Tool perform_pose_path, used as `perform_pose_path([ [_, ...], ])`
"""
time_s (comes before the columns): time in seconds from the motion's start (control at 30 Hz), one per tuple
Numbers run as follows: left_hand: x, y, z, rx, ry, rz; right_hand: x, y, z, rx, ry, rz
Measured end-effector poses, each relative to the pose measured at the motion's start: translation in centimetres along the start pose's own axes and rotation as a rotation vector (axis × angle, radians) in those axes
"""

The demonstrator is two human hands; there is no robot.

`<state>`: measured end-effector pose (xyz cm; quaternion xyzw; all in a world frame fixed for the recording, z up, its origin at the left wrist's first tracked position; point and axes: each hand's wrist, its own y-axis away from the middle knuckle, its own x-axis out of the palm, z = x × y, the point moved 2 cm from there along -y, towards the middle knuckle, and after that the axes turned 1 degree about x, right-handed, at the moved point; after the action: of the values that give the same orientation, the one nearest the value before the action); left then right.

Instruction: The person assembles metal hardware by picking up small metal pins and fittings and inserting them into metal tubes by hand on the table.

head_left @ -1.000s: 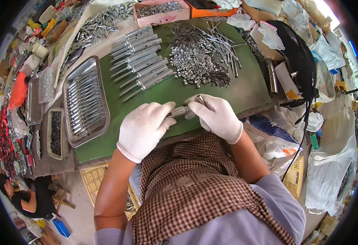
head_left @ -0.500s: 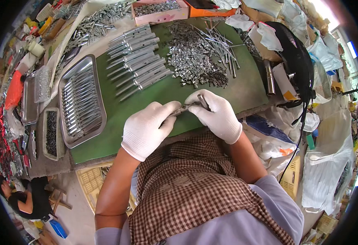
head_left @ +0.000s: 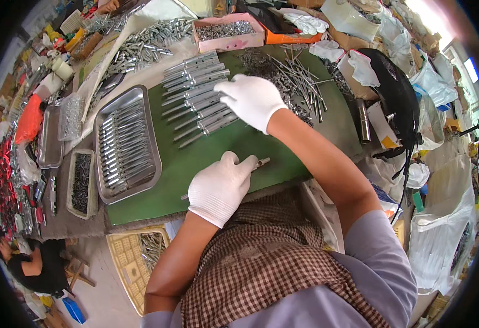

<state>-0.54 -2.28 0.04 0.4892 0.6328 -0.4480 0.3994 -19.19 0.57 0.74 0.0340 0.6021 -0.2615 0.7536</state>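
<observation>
Left hand (head_left: pixel 221 187), in a white glove, is closed around a slim metal rod (head_left: pixel 259 162) near the front edge of the green mat (head_left: pixel 196 164); one end of the rod pokes out past the fingers to the right, a thin end shows below the hand on the left. Right hand (head_left: pixel 252 100), also gloved, is stretched forward over the mat with fingers loosely spread, palm down, holding nothing that can be seen. It hovers at the near edge of the loose heap of small metal parts and pins (head_left: pixel 288 76), just beside the row of finished pieces (head_left: pixel 198 93).

Progress, judged from the layout: a good share is done. The row of finished pieces lies side by side on the mat, and a steel tray (head_left: pixel 127 143) to the left is filled with more of the same, laid parallel. What remains is considerable: the heap is large, a pink box (head_left: pixel 229 34) of small parts sits behind it, and further bolts (head_left: pixel 146 41) lie on white sheeting at the far left of the table. The rod in the left hand appears incomplete; whether a part is already fitted cannot be told.
</observation>
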Motion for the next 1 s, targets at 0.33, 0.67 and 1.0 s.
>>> perform_pose_path([
  [0.33, 0.4, 0.4, -0.1, 0.015, -0.048, -0.040, -0.8, 3.1, -0.5, 0.003, 0.020, -0.091],
  [0.67, 0.3, 0.4, -0.5, -0.023, -0.038, -0.014, -2.2, 0.8, -8.0, 0.342, -0.030, 0.044],
  [1.0, 0.1, -0.1, -0.7, -0.031, -0.028, 0.005, -2.2, 2.3, -8.7, 0.238, 0.004, -0.131],
])
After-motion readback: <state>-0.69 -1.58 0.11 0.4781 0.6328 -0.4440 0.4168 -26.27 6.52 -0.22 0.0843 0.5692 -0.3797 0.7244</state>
